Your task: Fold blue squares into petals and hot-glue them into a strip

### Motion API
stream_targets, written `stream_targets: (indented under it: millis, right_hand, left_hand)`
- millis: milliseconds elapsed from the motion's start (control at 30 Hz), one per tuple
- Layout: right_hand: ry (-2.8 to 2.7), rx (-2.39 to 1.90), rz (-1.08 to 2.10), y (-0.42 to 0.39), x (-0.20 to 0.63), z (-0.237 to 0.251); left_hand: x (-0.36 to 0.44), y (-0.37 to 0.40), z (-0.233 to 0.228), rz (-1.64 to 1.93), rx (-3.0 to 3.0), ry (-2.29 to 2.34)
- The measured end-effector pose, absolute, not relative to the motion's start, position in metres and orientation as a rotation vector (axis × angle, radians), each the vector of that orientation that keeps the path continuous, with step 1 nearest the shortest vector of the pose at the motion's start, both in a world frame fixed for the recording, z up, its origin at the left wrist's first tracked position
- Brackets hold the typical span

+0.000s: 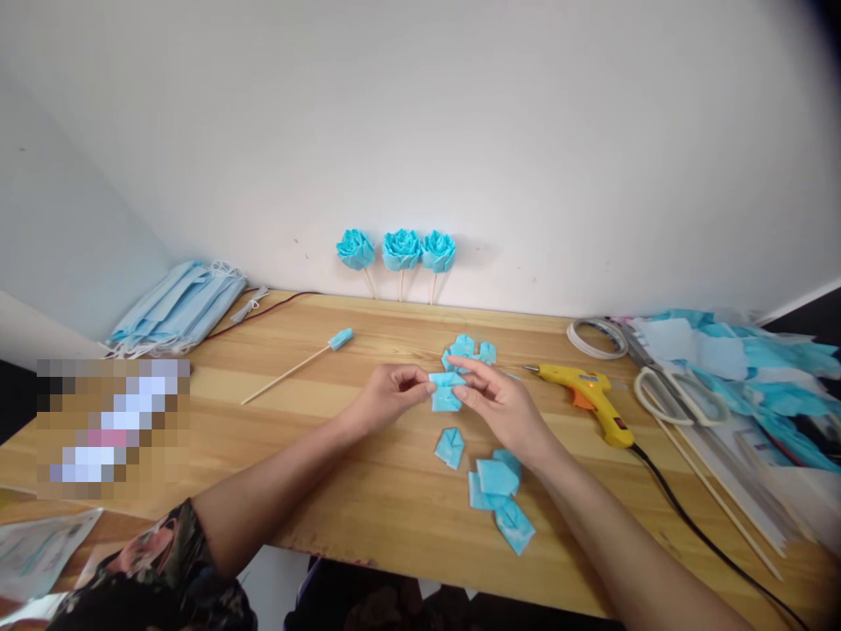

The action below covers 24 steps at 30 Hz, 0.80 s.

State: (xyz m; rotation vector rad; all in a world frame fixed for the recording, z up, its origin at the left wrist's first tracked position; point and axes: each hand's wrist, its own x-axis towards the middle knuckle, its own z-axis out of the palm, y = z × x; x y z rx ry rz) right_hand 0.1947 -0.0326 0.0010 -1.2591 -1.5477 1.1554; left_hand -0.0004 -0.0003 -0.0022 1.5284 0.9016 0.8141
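Observation:
Between my two hands, above the wooden table, is a small folded piece of blue fabric (447, 399). My left hand (395, 394) pinches its left edge between thumb and finger. On its right side, my right hand (496, 399) grips it with the thumb in front and fingers behind. A folded blue petal (450, 448) lies just below, and several blue pieces (498, 482) overlap nearer to me. Behind my right fingers sit more folded blue pieces (464, 346), partly hidden. A wooden stick with a blue tip (286, 373) lies to the left.
Three blue flowers (401, 251) on sticks lean against the wall. A yellow glue gun (591, 399) with a black cord lies right, near white-handled scissors (680, 399), a tape roll (597, 338) and blue scraps (742, 350). Face masks (177, 307) are stacked at the back left.

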Motion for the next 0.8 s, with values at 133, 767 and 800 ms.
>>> stream_targets:
  millis: [133,767,800]
  right_hand:
    - [-1.524,-1.233,1.083,-0.030,0.199,0.001]
    - [-1.886,-2.522,-0.169,-0.045,0.303,0.063]
    - [-1.846,-2.635,-0.177,-0.049,0.313,0.063]
  left_hand:
    - [-0.001,0.002,-0.003,0.845,1.466,0.876]
    - [-0.011,0.012,-0.007,0.988,1.140,0.922]
    - [-0.012,0.013,-0.007,1.000,1.111,0.912]
